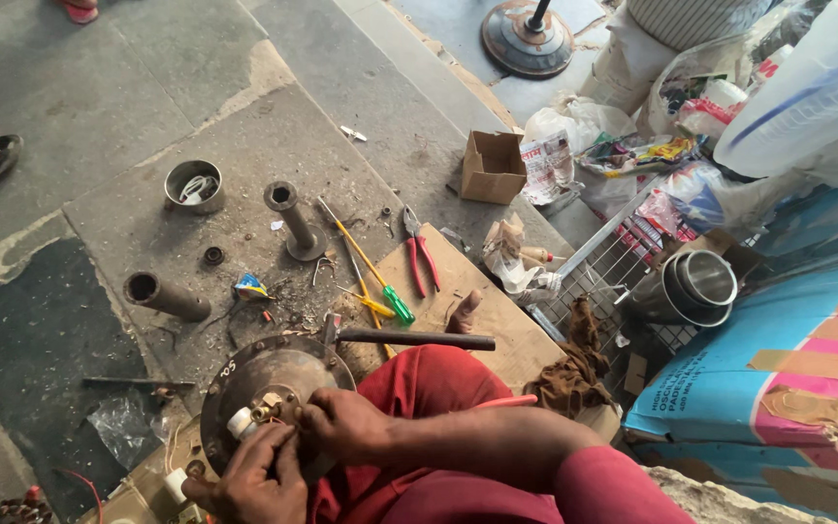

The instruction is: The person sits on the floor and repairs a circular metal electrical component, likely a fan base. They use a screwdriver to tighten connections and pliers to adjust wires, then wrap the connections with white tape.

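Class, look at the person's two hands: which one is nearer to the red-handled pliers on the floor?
Right. The right hand works at the round metal housing, below the pliers; the left hand sits lower still, farther away.

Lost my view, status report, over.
Both hands, left and right, on round rusty metal motor housing. Fingers at its brass centre fitting. Black-handled hammer lies beside.

one camera sits on my head, looking steeply down and forward over my lap at the stone floor (99, 97); my hands are close at the bottom edge, the clutter farther ahead.
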